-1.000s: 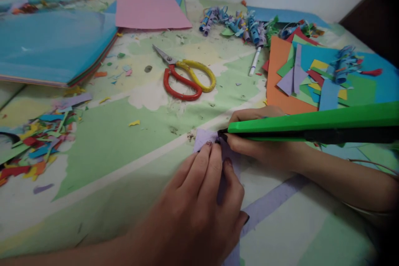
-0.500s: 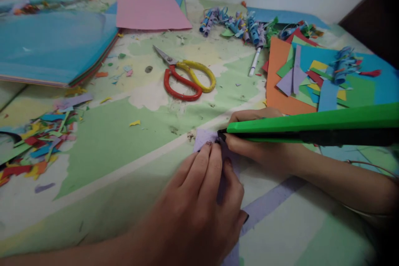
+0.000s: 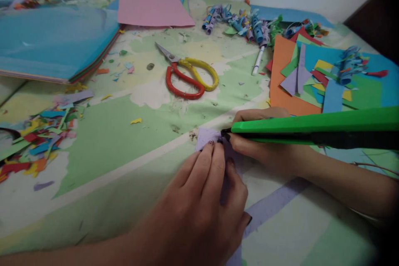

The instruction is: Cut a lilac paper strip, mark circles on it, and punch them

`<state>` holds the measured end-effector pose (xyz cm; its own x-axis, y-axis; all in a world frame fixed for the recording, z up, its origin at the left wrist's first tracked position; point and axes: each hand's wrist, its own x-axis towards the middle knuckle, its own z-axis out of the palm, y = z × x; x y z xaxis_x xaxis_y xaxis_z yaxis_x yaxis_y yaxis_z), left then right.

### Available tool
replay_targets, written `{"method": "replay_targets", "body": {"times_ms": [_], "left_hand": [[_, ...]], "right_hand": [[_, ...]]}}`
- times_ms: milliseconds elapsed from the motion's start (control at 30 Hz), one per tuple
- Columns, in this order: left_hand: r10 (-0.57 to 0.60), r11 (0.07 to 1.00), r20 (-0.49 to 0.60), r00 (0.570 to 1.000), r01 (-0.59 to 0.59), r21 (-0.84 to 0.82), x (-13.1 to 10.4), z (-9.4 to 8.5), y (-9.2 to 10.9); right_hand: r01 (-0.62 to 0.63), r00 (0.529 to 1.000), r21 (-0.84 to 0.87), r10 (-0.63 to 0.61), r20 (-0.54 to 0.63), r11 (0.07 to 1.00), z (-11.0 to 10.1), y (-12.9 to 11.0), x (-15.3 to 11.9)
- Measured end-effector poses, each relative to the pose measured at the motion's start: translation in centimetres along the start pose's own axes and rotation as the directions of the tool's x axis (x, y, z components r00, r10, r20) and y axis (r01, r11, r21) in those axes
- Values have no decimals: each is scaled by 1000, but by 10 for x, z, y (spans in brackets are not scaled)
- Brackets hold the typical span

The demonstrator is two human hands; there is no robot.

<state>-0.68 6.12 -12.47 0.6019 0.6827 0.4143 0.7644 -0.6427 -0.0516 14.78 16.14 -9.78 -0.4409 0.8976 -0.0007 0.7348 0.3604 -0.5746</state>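
My left hand (image 3: pixel 202 191) presses its close-set fingers down on a light purple paper strip (image 3: pixel 207 134); part of the strip is hidden under the fingers. At the strip's edge, my right hand (image 3: pixel 264 133) is closed around a long green and black tool (image 3: pixel 311 121) with a narrow black tip. The tip meets the purple paper beside my left fingertips. I cannot make out the tool's exact kind. Another purple strip (image 3: pixel 274 201) lies slantwise under my right forearm. Scissors (image 3: pixel 187 77) with one red and one yellow handle rest beyond my hands.
Cut paper scraps (image 3: pixel 40 137) are heaped at the left, below a stack of coloured sheets (image 3: pixel 59 43). A pink sheet (image 3: pixel 152 8) lies at the back. Curled paper rolls (image 3: pixel 240 23), a white pen-like stick (image 3: pixel 258 61) and an orange sheet (image 3: pixel 285 79) are at the right.
The camera view has shifted slightly, so the table's things appear a little farther right. Both hands keep nearly the same pose on the purple paper and the green tool.
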Motion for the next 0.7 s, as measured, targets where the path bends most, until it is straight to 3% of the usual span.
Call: {"method": "replay_targets", "body": {"times_ms": [367, 500, 600, 700], "left_hand": [[-18, 1000, 2, 1000, 18, -2, 1, -1, 2], [-34, 996, -16, 999, 32, -88, 4, -2, -7], [-65, 982, -20, 998, 61, -176, 10, -3, -22], [-163, 958, 62, 985, 173, -228, 18, -2, -37]], "right_hand": [[49, 998, 30, -48, -33, 998, 5, -2, -2], [88, 996, 77, -86, -32, 993, 0, 1, -1], [129, 979, 177, -97, -179, 976, -3, 7, 3], [130, 941, 190, -60, -334, 973, -3, 14, 9]]}}
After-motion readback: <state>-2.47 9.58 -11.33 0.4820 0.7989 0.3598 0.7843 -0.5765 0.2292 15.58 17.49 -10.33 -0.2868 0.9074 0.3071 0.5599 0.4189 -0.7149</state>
